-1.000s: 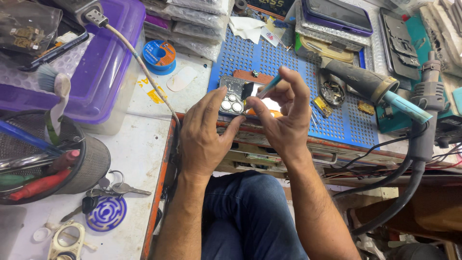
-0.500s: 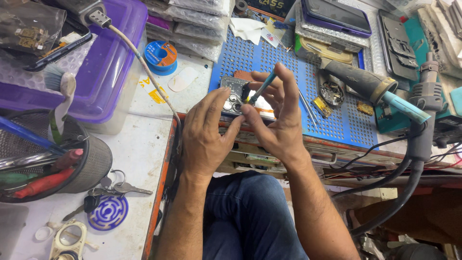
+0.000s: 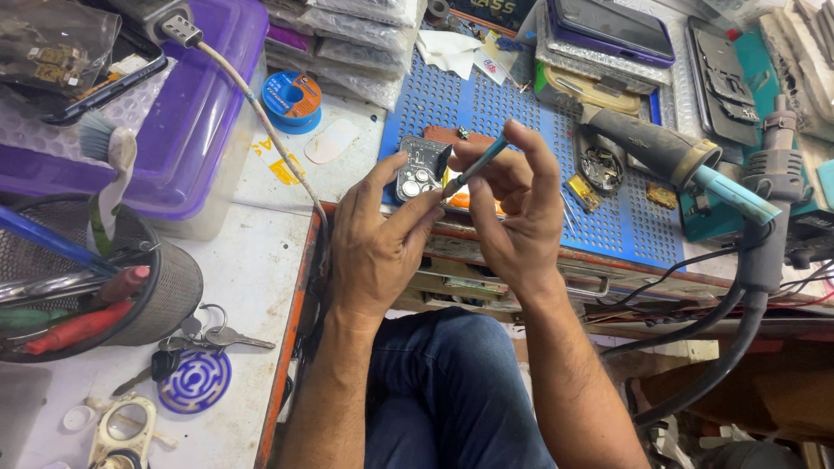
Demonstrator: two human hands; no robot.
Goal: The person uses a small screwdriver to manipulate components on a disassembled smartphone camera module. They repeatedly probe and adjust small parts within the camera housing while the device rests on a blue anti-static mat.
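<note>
Landmark: blue perforated work mat point(image 3: 521, 130) on the desk point(image 3: 252, 260).

Far left of the mat: black wire-mesh tool cup point(image 3: 169, 291) with red and blue handled tools and a white brush. Behind it, translucent purple plastic bin point(image 3: 204, 113). Below the cup, ring of metal keys with round blue fob point(image 3: 195, 369). Between bin and mat, blue solder-wire spool point(image 3: 293, 100).

Left hand point(image 3: 373, 247) sits at the mat's near-left edge, fingers closed round a small grey phone camera-frame part with round lens holes point(image 3: 420, 174); thumb and index pinch its lower side and it is raised just above the mat. Right hand point(image 3: 517, 213) is just right of it, over the mat's near edge, thumb and fingers pinched narrow on a thin teal-handled precision tool point(image 3: 479, 165), held like a pen, tip angled down-left toward the part. Tip contact is too small to tell. Orange flat piece point(image 3: 473, 201) lies partly hidden under the hands.

Judgement for doing this well: keep the part braced with both wrists low near the desk edge, bring the tip in shallow, use light pressure so it doesn't skid across the lens holes, and keep the part over the mat so any small piece lands there.

On the mat's right side: black hot-air gun with teal nozzle point(image 3: 669, 156). Right of the mat, grey tool stand with thick black hose point(image 3: 764, 252).
</note>
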